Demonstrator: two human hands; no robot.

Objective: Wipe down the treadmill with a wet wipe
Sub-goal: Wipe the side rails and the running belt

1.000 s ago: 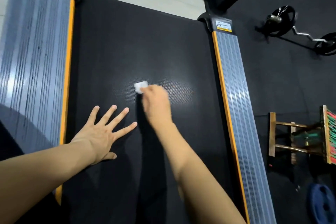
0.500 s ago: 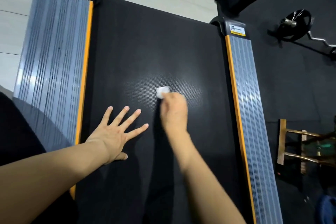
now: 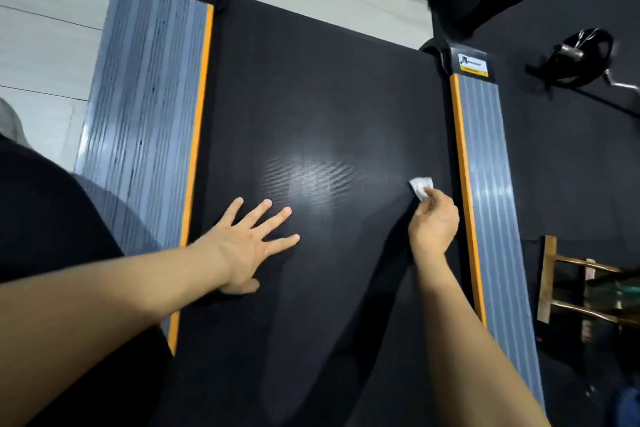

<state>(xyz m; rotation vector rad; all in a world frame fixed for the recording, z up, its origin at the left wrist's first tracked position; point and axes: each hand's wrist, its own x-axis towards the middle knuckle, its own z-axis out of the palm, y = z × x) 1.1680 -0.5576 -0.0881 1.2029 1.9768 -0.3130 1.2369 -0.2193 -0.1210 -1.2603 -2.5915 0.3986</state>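
While left hand (image 3: 242, 246) stays flat, wet wipe (image 3: 420, 186) now nearer right rail (image 3: 491, 184)

treadmill (image 3: 311, 97): wide black textured belt, flat, glare patch mid-belt, grey ribbed side rails with orange inner strips, labelled black end caps at far end | wet wipe (image 3: 420, 186): small, white, crumpled, on the belt at its right edge, just beside the right rail's orange strip
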